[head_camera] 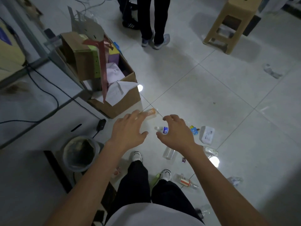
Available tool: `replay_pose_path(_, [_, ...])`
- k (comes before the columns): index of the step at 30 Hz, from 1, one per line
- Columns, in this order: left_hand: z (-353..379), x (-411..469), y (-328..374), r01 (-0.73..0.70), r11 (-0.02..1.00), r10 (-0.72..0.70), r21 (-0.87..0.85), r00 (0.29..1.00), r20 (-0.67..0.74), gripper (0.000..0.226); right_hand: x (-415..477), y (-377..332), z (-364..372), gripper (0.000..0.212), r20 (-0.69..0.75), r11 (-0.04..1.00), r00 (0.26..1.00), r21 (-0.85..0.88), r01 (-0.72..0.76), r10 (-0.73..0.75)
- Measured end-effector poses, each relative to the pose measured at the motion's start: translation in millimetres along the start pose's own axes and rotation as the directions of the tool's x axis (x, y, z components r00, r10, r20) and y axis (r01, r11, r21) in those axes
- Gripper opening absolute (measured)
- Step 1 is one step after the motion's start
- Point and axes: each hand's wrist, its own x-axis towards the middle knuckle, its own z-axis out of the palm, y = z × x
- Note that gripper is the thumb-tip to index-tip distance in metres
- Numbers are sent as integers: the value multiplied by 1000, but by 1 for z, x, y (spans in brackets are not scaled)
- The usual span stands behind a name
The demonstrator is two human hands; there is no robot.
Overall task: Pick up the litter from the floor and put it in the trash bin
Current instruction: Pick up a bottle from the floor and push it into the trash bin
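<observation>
Over the pale tiled floor [211, 95], near the middle of the view, both bare hands are held out side by side with palms down. The left hand [128, 129] has its fingers straight and spread and holds nothing. Its fingertips overlap an orange-labelled bottle [151, 112] lying at its 1 o'clock, and whether they touch it cannot be told. The right hand [176, 133] has its fingers loosely curved and apart, with nothing in them. A small blue-labelled bottle [162, 130] shows in the gap between the two hands, at the right hand's 9 o'clock. The trash bin [65, 158], lined with a bag, stands at 8 o'clock from the left hand, near the person's left shoe. More litter lies around the right hand: a white packet [206, 134] at 3 o'clock, a clear plastic container [168, 153] at 6 o'clock, and a red-labelled bottle [185, 181] at 5 o'clock by the right shoe. A cardboard box [117, 105] stuffed with papers sits at 11 o'clock from the left hand. Another person's legs [153, 22] stand at 12 o'clock, with a tan stool [228, 25] at 1 o'clock.
</observation>
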Motion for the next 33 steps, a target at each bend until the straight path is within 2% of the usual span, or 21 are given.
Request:
replay_pose_path(13, [30,129,-94,-151,988,145,31,979,143,70,131,-23,32,66,-92,992,988,24,-121,122])
replay_pose_path(18, [74,159,-116,-117,993,109,26,969,221,66,172,-5,60,68,-50,988,986,4,-156,156])
replay_pose_path(22, [121,189,-137,-91,996,85,6,950,301,71,214,17,90,66,5,990,991,-50,-130,131])
replay_pose_path(29, [206,249,-174,-30,999,26,11,973,229,73,287,62,161,62,-13,996,998,-67,-60,59])
replay_pose_path(33, [261,266,-192,-8,1000,7,5,978,208,71,318,89,217,64,37,995,997,-80,-64,67])
